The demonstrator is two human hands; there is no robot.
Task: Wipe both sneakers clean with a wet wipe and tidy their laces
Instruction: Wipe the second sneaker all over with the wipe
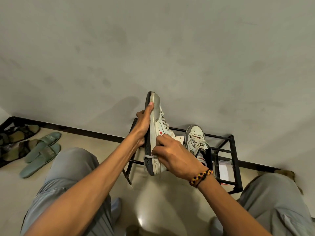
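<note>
A white sneaker [156, 128] with a red mark and a dark sole is held up on its side, toe pointing away. My left hand [144, 123] grips it along the sole, thumb on the grey toe cap. My right hand [172, 154] presses against its side near the heel, fingers curled on a small white wet wipe [150, 156] at the sole's edge. The second white sneaker [196, 138] stands on the black metal rack [228, 150], its laces loose.
The rack stands against a grey wall [153, 48]. Green slides [42, 150] and other sandals [17, 133] lie on the floor at left. My knees in grey trousers [71, 167] frame the view. A white packet [223, 169] sits low in the rack.
</note>
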